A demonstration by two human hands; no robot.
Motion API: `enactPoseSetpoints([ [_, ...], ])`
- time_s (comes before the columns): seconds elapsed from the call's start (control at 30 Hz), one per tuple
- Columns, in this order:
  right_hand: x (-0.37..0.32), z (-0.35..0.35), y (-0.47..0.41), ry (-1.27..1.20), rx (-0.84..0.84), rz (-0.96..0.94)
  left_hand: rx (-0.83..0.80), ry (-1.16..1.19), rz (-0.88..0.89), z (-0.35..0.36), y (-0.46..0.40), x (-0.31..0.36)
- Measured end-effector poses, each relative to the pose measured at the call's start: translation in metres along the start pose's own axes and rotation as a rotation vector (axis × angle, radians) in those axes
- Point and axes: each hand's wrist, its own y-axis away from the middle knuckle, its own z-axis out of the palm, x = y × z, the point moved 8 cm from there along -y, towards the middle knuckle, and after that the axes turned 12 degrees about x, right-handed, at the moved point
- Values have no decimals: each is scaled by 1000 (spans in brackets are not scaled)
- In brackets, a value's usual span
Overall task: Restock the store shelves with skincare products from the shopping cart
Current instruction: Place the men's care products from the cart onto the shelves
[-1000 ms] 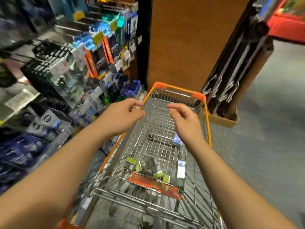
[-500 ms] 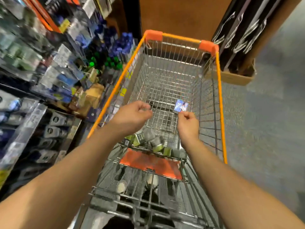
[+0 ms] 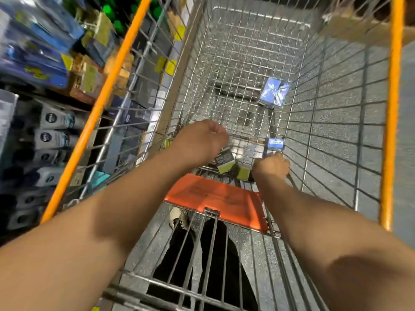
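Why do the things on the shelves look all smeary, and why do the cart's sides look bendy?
Head view: the shelves at left are smeared by motion blur, so labels cannot be read. Head view: the wide lens bows the cart rails outward. Head view: the blue box on the cart floor looks sharper, and lamp glare shines on the wires near the left hand.

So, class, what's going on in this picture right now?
A person leans over a wire shopping cart beside stocked store shelves. The right hand grips a small blue box, while the left hand hovers over the green boxes. Another blue box lies farther along the cart floor.
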Motion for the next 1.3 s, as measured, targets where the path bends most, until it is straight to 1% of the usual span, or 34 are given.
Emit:
enactPoseSetpoints([
  [0.07, -2, 11, -3, 1, -6, 7, -24, -6, -8, 9, -5, -9],
  [0.17, -3, 22, -6, 111, 15, 72, -42, -13, -34, 17, -10, -22],
  [0.27, -8, 27, -15, 155, 63, 101, -66, -34, -56, 24, -14, -34],
  [0.47, -9, 30, -24, 124, 270, 9, -93, -67, -47, 29, -20, -37],
  [0.57, -9, 32, -30, 88, 293, 16, -103, -100, 12, 27, -17, -27],
  [0.63, -10, 31, -30, 42, 257, 40, -123, -114, 47, 25, -14, -20],
  [0.7, -11, 28, -21, -91, 211, 51, -127, -104, 47, 22, -12, -14],
  [0.77, -18, 20, -5, -294, 197, 46, -119, -126, 56, 16, -9, -6],
  [0.83, -32, 9, 15, -469, 188, -5, -106, -143, 53, 5, -3, 2],
  [0.93, -57, -12, 54, -755, 113, -60, -49, -118, 77, -17, 6, 14],
  [1.03, -84, -49, 98, -1069, 33, -18, 23, -75, 80, -44, 22, 26],
  [1.13, -110, -91, 138, -1203, -97, 16, 85, 76, 61, -71, 43, 35],
  [1.2, -125, -121, 164, -1284, -224, -27, 113, 267, 52, -91, 61, 40],
  [1.3, -145, -165, 202, -1475, -430, -139, 109, 455, 134, -122, 90, 51],
])
